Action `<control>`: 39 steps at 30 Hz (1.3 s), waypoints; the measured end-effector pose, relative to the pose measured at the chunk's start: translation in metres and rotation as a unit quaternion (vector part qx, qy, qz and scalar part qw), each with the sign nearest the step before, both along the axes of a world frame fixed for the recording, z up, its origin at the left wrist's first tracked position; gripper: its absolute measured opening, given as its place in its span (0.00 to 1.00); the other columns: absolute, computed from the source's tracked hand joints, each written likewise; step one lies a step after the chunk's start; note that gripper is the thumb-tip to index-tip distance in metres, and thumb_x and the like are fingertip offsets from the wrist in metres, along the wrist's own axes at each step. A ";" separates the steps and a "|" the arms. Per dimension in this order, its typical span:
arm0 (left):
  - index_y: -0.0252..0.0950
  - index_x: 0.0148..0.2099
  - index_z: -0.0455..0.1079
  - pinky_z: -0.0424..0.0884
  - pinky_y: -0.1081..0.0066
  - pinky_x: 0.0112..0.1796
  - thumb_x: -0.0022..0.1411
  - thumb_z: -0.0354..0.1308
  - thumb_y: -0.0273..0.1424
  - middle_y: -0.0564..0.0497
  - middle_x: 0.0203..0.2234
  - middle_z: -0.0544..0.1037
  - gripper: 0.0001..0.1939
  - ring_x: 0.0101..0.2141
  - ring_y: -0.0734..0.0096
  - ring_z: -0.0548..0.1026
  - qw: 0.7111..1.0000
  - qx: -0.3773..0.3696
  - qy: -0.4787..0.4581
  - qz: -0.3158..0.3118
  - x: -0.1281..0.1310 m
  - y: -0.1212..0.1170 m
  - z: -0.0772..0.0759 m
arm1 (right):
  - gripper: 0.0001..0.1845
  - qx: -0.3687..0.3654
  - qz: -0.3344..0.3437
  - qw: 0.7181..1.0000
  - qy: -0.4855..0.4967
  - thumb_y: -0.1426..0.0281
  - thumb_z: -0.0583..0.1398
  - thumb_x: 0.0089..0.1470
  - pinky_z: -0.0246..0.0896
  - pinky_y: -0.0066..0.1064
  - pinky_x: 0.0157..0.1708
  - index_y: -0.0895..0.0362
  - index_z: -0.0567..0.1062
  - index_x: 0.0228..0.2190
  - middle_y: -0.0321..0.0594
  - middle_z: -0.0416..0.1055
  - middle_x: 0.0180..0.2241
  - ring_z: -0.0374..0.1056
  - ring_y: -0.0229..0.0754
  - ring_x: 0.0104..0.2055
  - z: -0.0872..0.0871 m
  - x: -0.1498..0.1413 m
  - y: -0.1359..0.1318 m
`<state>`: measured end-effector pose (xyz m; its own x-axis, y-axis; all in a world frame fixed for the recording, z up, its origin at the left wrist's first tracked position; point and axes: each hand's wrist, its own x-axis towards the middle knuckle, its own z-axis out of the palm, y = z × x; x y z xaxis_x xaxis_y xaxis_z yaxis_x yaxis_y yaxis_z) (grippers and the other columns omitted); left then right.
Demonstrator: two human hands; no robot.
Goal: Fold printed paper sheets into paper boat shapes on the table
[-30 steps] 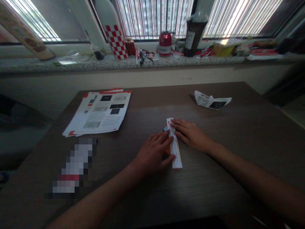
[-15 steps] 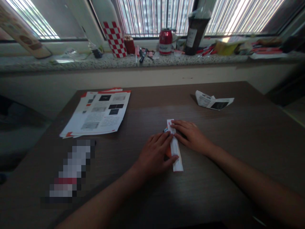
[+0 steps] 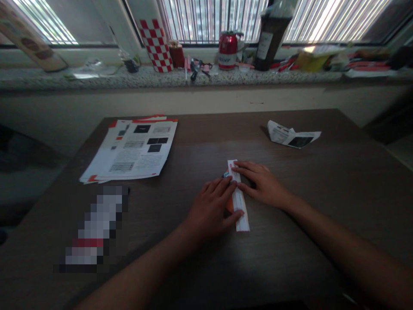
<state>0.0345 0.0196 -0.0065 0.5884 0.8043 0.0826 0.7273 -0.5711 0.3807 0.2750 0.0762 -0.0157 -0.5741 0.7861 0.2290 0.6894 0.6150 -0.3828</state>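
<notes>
Touching narrow-folded paper (image 3: 239, 202) mid-frame, your left hand (image 3: 208, 212) and right hand (image 3: 267, 186) spread fingers loosely, gripping nothing — what's left, can't tell.

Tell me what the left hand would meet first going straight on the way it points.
The left hand seems to rest on the white paper strip, so that comes first; the right hand looks next in line, though depth is unclear.

Red checks, grey speckle, brown grain.
The tall container (image 3: 156, 47) is checked red and white; the can (image 3: 227, 48), red with a whitish band; the sill (image 3: 161, 81), speckled grey. The bench (image 3: 284, 267) is brown, the strip (image 3: 239, 204) mostly white, the sheets (image 3: 140, 150) white with orange-red edges and black blocks.
</notes>
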 end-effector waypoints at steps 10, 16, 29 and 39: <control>0.42 0.69 0.64 0.61 0.48 0.64 0.72 0.58 0.46 0.46 0.69 0.65 0.29 0.66 0.49 0.63 1.000 -0.002 -0.026 0.005 -0.003 0.007 0.002 | 0.32 -0.008 0.002 1.000 0.006 0.56 0.62 0.65 0.57 0.58 0.66 0.47 0.66 0.67 0.45 0.63 0.69 0.59 0.56 0.71 0.001 0.000 -0.003; 0.40 0.69 0.64 0.63 0.48 0.63 0.74 0.57 0.40 0.44 0.67 0.67 0.25 0.65 0.49 0.65 0.999 0.009 -0.036 0.012 -0.001 0.009 -0.001 | 0.33 0.005 0.001 1.000 0.010 0.57 0.62 0.64 0.57 0.58 0.66 0.48 0.66 0.67 0.47 0.63 0.69 0.59 0.56 0.71 0.000 -0.002 -0.004; 0.40 0.69 0.64 0.63 0.48 0.64 0.70 0.61 0.38 0.43 0.67 0.67 0.28 0.65 0.48 0.65 0.999 0.007 -0.035 0.013 0.000 0.009 -0.001 | 0.34 0.011 -0.002 1.000 0.009 0.56 0.62 0.65 0.57 0.56 0.67 0.48 0.66 0.68 0.46 0.62 0.70 0.58 0.56 0.71 -0.004 -0.002 -0.004; 0.40 0.67 0.66 0.61 0.50 0.65 0.70 0.62 0.43 0.44 0.68 0.67 0.28 0.65 0.50 0.65 0.999 0.006 -0.045 0.000 -0.002 0.009 0.002 | 0.34 0.007 0.001 1.000 0.005 0.56 0.62 0.64 0.57 0.59 0.66 0.48 0.65 0.68 0.47 0.62 0.70 0.59 0.57 0.71 -0.002 -0.001 -0.005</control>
<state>0.0325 0.0285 -0.0049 0.5788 0.8025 0.1445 0.6896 -0.5764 0.4384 0.2737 0.0715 -0.0173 -0.5725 0.7821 0.2462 0.6848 0.6212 -0.3811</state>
